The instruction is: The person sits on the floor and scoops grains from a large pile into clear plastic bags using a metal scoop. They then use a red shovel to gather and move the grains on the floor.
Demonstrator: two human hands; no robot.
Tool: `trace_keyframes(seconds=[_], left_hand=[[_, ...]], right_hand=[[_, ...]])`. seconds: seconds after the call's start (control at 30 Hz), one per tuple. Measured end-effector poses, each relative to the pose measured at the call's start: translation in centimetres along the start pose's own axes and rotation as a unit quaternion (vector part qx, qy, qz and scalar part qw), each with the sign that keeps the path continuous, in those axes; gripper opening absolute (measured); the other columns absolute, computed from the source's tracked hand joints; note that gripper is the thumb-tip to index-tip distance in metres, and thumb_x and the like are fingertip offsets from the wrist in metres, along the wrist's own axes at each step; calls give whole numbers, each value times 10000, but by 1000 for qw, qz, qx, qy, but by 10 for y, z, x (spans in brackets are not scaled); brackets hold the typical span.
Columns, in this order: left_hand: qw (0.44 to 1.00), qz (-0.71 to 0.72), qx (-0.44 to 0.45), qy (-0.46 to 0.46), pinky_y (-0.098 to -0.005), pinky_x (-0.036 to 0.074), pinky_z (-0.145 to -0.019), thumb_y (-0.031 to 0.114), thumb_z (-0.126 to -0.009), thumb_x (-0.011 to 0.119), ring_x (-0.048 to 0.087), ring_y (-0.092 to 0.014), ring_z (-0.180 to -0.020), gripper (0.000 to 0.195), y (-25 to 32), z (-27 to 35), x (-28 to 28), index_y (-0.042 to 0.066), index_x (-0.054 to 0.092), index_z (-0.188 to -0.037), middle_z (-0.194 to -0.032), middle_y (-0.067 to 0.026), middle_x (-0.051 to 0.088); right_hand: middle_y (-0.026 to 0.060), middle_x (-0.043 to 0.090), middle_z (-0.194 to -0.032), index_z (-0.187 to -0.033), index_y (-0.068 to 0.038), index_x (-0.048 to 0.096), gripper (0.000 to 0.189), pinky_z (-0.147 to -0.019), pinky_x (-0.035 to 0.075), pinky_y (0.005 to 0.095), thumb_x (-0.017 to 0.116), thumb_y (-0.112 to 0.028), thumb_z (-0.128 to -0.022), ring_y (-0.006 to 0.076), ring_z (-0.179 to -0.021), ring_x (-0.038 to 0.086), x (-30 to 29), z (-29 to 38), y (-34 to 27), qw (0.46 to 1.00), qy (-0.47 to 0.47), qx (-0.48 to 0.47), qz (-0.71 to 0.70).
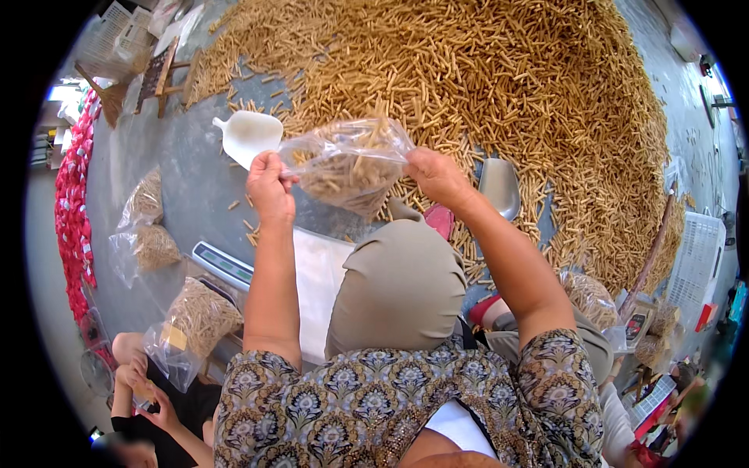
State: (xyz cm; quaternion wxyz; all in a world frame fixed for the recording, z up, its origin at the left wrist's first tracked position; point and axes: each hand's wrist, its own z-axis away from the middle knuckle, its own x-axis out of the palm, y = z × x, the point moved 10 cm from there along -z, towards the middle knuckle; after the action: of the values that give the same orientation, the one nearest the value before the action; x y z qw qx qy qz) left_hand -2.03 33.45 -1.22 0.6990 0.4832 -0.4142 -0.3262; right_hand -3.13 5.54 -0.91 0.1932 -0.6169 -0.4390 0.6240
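Between my hands a clear plastic bag hangs over the floor, partly filled with short tan sticks. My left hand pinches one side of its rim, and my right hand grips the opposite side. A white plastic scoop lies just beyond my left hand. Near my right forearm a metal scoop rests at the edge of a wide heap of the same sticks. What the sticks are made of I cannot tell.
Filled bags stand on the floor at left, near a digital scale and another full bag. A person's hands are at lower left. A broom, a wooden chair and a white crate stand around the heap.
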Motion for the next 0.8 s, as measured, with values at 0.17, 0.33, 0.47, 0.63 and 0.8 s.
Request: trace_keyframes(seconds=[0.17, 0.33, 0.47, 0.63, 0.8], left_hand=[[999, -28, -1, 21, -186, 346, -338, 95, -782, 507, 324, -42, -379, 74, 4, -6, -2, 32, 499, -820, -544, 19, 412], [999, -27, 2, -30, -184, 359, -340, 82, -802, 483, 314, -38, -360, 46, -10, 6, 38, 43, 500, -783, -543, 18, 418], [994, -13, 28, -102, -173, 345, -357, 50, -799, 483, 332, -35, -380, 34, 12, 22, 86, 35, 508, -780, -557, 15, 439], [964, -37, 26, -262, -159, 301, -391, 38, -783, 506, 379, -39, -442, 24, 67, 70, 170, 22, 522, -775, -576, 20, 453], [867, -147, 79, -470, -172, 234, -396, 26, -755, 516, 350, -15, -460, 57, 130, 171, 282, 49, 547, -713, -567, 49, 434]], right_hand=[[138, 574, -800, -821, -110, 516, 135, -661, 446, 362, 474, -185, -717, 307, -775, 547, 60, -8, 46, 974, -170, 96, 118], [176, 565, -779, -846, -83, 517, 182, -644, 429, 402, 471, -228, -745, 347, -754, 543, 24, 2, 71, 976, -90, 187, 65], [196, 546, -765, -837, -71, 526, 162, -627, 417, 404, 483, -200, -750, 372, -724, 522, -1, -7, 66, 981, 75, 145, -104], [42, 486, -595, -1105, -106, 462, 366, -539, 399, 254, 495, -54, -744, 115, -559, 439, -83, -8, -39, 953, 137, 137, -234], [142, 578, -860, -1207, -127, 366, 508, -681, 432, 297, 488, -27, -724, 175, -731, 548, -187, 14, -122, 988, 105, 36, -106]])
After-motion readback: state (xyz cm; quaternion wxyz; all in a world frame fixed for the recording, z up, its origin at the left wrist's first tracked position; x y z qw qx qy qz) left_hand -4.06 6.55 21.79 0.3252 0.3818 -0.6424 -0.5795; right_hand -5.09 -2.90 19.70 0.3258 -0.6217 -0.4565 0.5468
